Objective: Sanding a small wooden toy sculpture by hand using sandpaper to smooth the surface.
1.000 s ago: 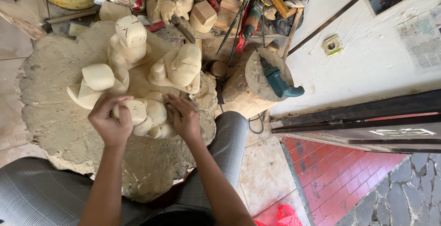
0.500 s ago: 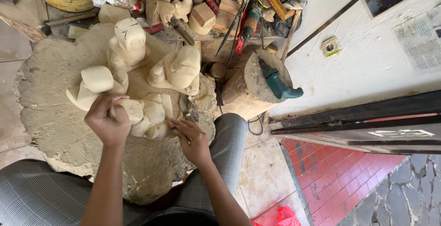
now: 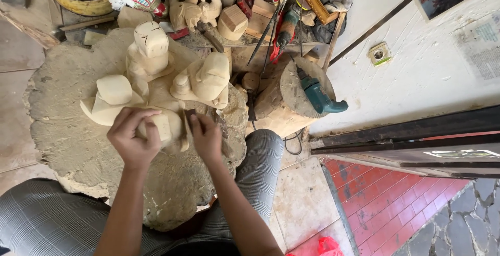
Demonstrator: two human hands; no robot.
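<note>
the left hand is clamped around a pale wooden carving that rests on the big sawdust-covered slab. the right hand sits just beside it, fingers closed on a small chisel whose tip meets the carving. the carving lies between both hands, in front of other rough figures. a teal power drill lies on a stump to the right.

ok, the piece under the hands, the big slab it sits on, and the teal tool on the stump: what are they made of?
Carved piece: looks like pale raw wood, matte, unvarnished, with cut facets like the figures behind it.
Slab: apparently a rough slice of trunk, irregular edge, dusty tan surface.
Teal tool: seems to be a moulded plastic housing, smooth with a slight sheen; its metal parts are not clear.
The left hand grips the piece; the right hand holds a thin tool.
</note>
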